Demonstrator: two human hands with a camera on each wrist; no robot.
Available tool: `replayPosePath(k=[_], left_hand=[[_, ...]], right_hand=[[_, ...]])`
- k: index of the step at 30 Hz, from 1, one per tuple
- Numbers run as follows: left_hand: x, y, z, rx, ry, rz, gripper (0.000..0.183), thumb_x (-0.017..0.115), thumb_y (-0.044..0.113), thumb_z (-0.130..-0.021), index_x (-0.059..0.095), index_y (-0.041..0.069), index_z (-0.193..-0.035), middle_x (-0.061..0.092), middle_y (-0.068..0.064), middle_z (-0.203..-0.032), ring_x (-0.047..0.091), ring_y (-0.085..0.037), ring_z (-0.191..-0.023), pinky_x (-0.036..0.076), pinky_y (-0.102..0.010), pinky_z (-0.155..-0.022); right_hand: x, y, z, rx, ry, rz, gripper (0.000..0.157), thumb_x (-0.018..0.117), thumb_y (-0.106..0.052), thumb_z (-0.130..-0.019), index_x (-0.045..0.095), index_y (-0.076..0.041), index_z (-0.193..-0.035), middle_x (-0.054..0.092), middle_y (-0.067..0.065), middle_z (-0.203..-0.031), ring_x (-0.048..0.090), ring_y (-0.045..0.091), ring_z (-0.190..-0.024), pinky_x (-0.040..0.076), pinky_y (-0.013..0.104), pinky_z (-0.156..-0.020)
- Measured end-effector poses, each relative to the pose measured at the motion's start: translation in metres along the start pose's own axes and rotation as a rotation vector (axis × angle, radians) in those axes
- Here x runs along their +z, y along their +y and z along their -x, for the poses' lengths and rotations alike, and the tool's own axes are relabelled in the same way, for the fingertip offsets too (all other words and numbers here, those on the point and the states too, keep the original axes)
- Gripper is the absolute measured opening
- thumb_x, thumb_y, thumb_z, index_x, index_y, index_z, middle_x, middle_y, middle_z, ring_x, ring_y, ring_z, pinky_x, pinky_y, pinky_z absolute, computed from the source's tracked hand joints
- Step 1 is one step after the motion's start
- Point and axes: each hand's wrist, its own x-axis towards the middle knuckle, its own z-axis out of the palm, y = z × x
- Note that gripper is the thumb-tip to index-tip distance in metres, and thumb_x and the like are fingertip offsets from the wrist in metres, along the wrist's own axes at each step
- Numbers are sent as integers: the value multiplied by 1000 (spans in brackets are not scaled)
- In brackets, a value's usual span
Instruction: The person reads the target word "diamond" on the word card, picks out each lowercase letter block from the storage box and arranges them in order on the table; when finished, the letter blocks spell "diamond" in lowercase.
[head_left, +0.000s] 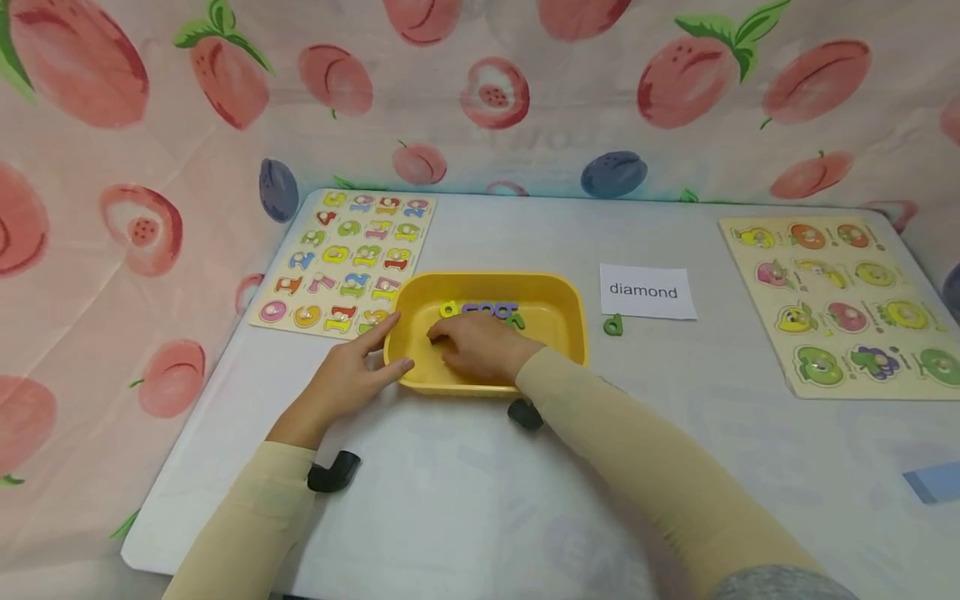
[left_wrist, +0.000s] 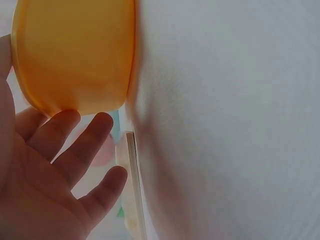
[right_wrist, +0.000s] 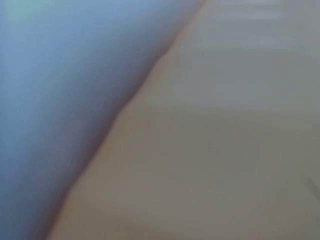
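Note:
A yellow plastic tray (head_left: 558, 333) stands mid-table. My left hand (head_left: 347, 379) holds its left end, thumb over the front rim and fingers around the back corner. In the left wrist view, fingertips (left_wrist: 102, 122) meet the tray's outer wall (left_wrist: 75, 55). Inside the tray, my right hand (head_left: 483, 343) reaches down with curled fingers. A small dark patch shows at its fingertips; I cannot tell whether it is a piece or shadow. Behind that hand lie a yellow letter (head_left: 448, 309), several purple letters (head_left: 504, 310) and a green letter (head_left: 516, 321). The right wrist view is blurred.
Right of the tray lies a white card (head_left: 648, 292) reading "diamond", with a green letter d (head_left: 613, 325) below it. A number puzzle board (head_left: 300, 287) sits at the left, partly behind the tray. A fruit puzzle board (head_left: 817, 283) lies far right, a blue block (head_left: 933, 482) nearer.

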Motion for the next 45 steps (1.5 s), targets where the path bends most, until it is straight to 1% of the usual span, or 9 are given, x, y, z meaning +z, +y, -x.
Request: replayPosePath(k=[2,5,9,15,19,23,32,37,45], left_hand=[[0,0,0,2,0,-3,80,67,47,-93,30,24,-159,37,-11,-158,42,-39,-138,34,-59,-110],[0,-1,-1,0,1,-9,80,67,47,-93,29,24,-160,38,-11,-157,43,-39,-137,35,-59,-110],[0,-1,-1,-2,-2,-5,81,67,47,-93,28,23,-160,38,-11,-157,43,-38,-138,34,-59,-111],[0,0,-1,2,-3,-3,81,67,47,-93,28,23,-160,38,-12,-157,43,-38,-137,33,-59,-111],[0,0,-1,5,-1,-1,81,68,46,-93,29,23,-160,41,-13,-155,44,-38,-136,33,-60,-111],[1,0,-1,3,2,2,80,68,46,-93,29,24,-160,41,-13,-155,44,-38,-136,34,-60,-110],[2,-1,-1,8,7,2,80,68,45,-93,29,23,-160,44,-14,-153,45,-38,-135,33,-60,-110],[2,-1,-1,7,5,0,80,68,46,-93,29,23,-160,44,-14,-153,45,-38,-135,33,-60,-110],[2,-2,-2,5,5,1,80,68,45,-93,29,24,-160,44,-15,-153,44,-38,-136,33,-60,-111]], right_hand=[[0,0,0,-1,-17,9,37,57,-15,-100,62,-7,-136,63,3,-134,55,20,-124,39,33,-110],[0,0,0,-17,-17,27,36,57,-16,-101,62,-5,-135,63,4,-134,55,21,-125,39,33,-110],[0,1,0,-13,-20,34,36,57,-16,-101,62,-4,-134,64,6,-133,56,22,-125,39,34,-110],[1,1,2,-17,16,47,34,55,-16,-102,63,-3,-133,65,7,-130,57,22,-121,41,35,-109],[1,1,2,4,26,41,36,56,-17,-102,61,-4,-136,63,7,-132,56,21,-123,39,35,-110],[2,1,0,29,3,38,36,57,-16,-102,61,-5,-137,63,5,-134,55,21,-125,37,35,-112],[2,2,-1,26,-2,52,35,60,-12,-99,62,-3,-133,66,6,-125,57,22,-117,41,35,-108],[2,2,-1,45,-14,54,36,60,-14,-100,63,-4,-134,65,6,-130,57,22,-121,40,35,-109],[-6,-2,6,19,51,25,34,57,-9,-99,64,-1,-131,67,9,-126,58,24,-119,42,36,-108]])
